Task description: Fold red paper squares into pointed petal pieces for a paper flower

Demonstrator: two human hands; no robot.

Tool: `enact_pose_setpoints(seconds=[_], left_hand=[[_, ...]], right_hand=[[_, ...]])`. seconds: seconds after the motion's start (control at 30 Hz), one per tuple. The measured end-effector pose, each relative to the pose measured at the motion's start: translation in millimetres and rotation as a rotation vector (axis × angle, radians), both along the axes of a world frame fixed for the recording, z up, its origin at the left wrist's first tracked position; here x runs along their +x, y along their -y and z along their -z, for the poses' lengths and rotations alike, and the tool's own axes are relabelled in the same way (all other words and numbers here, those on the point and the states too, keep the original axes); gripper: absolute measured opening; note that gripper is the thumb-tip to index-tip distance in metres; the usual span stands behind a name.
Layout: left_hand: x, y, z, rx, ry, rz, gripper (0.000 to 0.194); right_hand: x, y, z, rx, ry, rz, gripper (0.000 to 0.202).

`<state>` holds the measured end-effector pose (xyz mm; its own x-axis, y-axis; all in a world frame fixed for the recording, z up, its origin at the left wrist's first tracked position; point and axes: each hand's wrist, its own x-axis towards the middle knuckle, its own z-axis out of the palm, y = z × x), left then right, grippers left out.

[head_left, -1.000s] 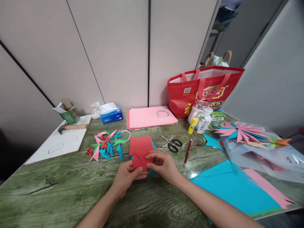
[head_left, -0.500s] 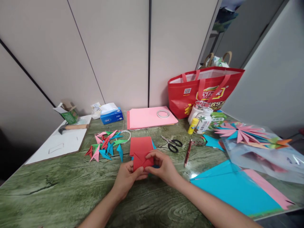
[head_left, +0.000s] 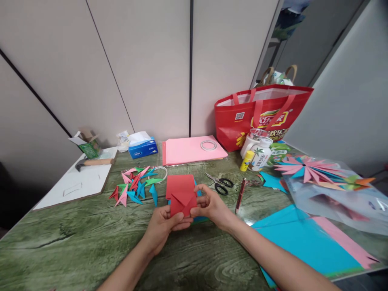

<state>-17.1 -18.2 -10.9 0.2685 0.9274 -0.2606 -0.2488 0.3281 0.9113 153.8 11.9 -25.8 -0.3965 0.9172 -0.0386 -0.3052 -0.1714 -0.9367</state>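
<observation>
A red folded paper (head_left: 182, 204) with a V-shaped flap on its face is held up between my two hands. My left hand (head_left: 166, 224) grips its lower left part, thumb on the front and fingers underneath. At the right edge, my right hand (head_left: 210, 206) pinches the same paper. Just behind lies another red sheet (head_left: 180, 184) on the table, with blue paper (head_left: 200, 219) partly showing beneath. Left of these, folded paper pieces (head_left: 136, 186) in pink, red, green and blue lie in a loose pile. Scissors (head_left: 220, 184) with black handles rest to the right.
A pen (head_left: 240, 195), glue stick (head_left: 247, 161) and white bottle (head_left: 261, 155) are right of the scissors. Blue sheets (head_left: 297, 238) cover the right front. Pink paper (head_left: 188, 149) lies by the wall near a red bag (head_left: 236, 129). A hammer (head_left: 97, 162) sits on a white board at left.
My right hand has shifted slightly right, from the front of the red folded paper to its right edge, so the V-shaped flap shows more fully. My left hand stays nearly still.
</observation>
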Motion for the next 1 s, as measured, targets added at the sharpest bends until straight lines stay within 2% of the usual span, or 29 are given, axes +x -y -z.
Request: enact_pose_setpoints(seconds=[0.13,0.2,0.33,0.43,0.5,0.63,0.73,0.83,1.0], left_hand=[[-4,-2,-1.5,0.007,-0.018,0.010,0.032],[-5,-2,-0.2,0.009,-0.025,0.026,0.032],[-5,-4,4.0,0.008,-0.022,0.037,0.032],[-8,-6,6.1,0.001,-0.068,0.028,0.032],[-11,-7,5.7,-0.017,-0.128,0.084,0.033],[-16,-6,1.1,-0.029,-0.235,0.269,0.028],[-15,-3,-2.7,-0.040,-0.262,0.325,0.026],[-14,-2,-4.9,-0.032,-0.253,0.283,0.027],[-12,-6,-8.6,0.031,-0.196,0.144,0.030]], right_hand=[[4,-1,-4.3,-0.062,-0.085,-0.030,0.061],[4,-1,-4.0,-0.053,-0.074,-0.018,0.058],[0,1,0.6,0.015,0.008,0.043,0.046],[-2,2,1.9,0.092,0.105,0.064,0.048],[-2,2,0.7,0.131,0.174,0.048,0.054],[-1,3,-2.7,0.210,0.246,0.048,0.034],[0,4,-3.5,0.224,0.278,0.013,0.038],[0,5,-3.7,0.264,0.320,0.011,0.043],[-1,4,-3.6,0.283,0.306,0.095,0.035]])
